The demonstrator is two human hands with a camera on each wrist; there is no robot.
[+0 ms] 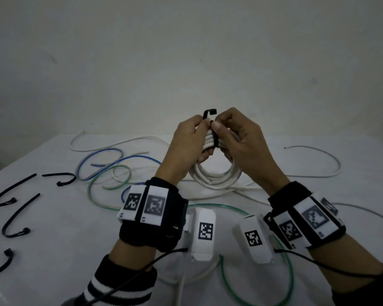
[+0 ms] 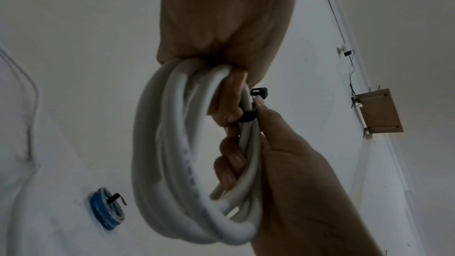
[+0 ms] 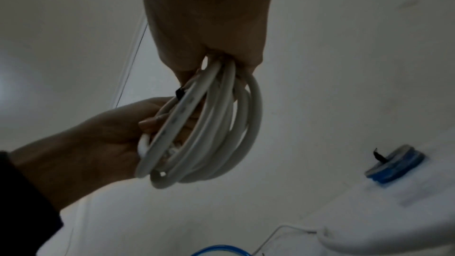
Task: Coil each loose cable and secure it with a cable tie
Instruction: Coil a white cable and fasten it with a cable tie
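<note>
Both hands mid-frame, off the surface: left hand [image 1: 187, 138] grips white coil [image 1: 215, 173], right hand [image 1: 241, 138] pinches black tie [image 1: 215, 138] wrapped across it; tie's free end [image 1: 209, 112] sticks up between the thumbs.

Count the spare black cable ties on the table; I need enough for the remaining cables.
4, all on the left: far-left tie, top tie, middle tie, bottom tie. A fifth may be cropped at the edge.
</note>
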